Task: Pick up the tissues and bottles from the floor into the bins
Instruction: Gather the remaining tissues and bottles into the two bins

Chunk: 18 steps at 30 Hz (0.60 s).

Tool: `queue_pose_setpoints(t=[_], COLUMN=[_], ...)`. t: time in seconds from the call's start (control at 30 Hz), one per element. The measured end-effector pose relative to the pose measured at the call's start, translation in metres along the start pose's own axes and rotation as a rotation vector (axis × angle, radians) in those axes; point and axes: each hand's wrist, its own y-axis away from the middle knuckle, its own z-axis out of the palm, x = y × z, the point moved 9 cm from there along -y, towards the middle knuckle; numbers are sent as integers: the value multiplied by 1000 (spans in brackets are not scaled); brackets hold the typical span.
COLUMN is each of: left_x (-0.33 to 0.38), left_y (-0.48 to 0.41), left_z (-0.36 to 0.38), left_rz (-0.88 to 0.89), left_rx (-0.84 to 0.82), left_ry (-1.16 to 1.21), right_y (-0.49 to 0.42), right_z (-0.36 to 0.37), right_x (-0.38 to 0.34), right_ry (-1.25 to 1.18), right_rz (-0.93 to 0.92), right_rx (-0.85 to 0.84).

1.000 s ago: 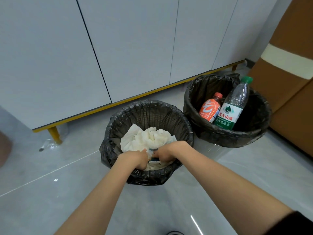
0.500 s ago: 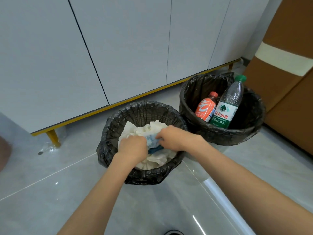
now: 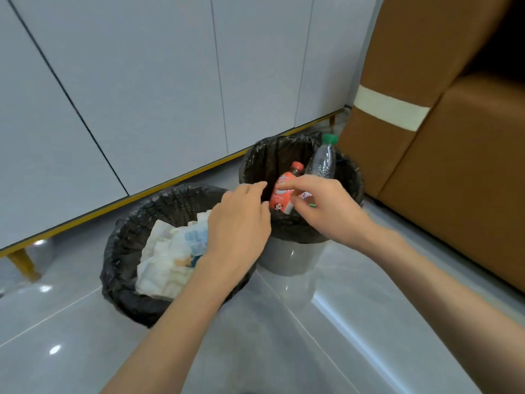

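Observation:
Two bins with black liners stand on the floor. The left bin (image 3: pixel 125 231) holds crumpled white tissues (image 3: pixel 162 260) and a blue-and-white printed packet (image 3: pixel 196 240). In the right bin (image 3: pixel 350 177) an orange bottle (image 3: pixel 279 196) and a clear water bottle (image 3: pixel 322 162) with a green cap lean upright. My left hand (image 3: pixel 238 223) hovers between the two bins, fingers relaxed, holding nothing. My right hand (image 3: pixel 326 206) is over the right bin with fingers loosely curled in front of both bottles. Its index fingertip lies by the orange bottle; I cannot tell whether it touches.
White cabinet doors (image 3: pixel 142 81) on a yellow base rail (image 3: pixel 176 180) run behind the bins. A brown sofa (image 3: pixel 454 180) stands close on the right of the right bin. The floor (image 3: pixel 312 322) is glossy grey tile.
Both hands have let go of the tissues and packet in the left bin and moved up and right. The right hand now sits over the right bin.

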Motion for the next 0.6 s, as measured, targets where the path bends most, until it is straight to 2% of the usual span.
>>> queue_pose_setpoints(t=[0.13, 0.27, 0.43, 0.6], left_x=[61, 130, 212, 280], left_y=[-5, -3, 14, 49], left_z=[11, 40, 99, 169], left_rz=[121, 263, 400, 503], left_rx=[22, -37, -182, -395], left_ry=[54, 122, 134, 121], right_y=[36, 88, 174, 273], right_z=[-41, -78, -113, -139], right_x=[51, 107, 170, 223], right_ry=[42, 68, 71, 91], right_rz=[117, 267, 494, 710], right_rx=[54, 135, 229, 278])
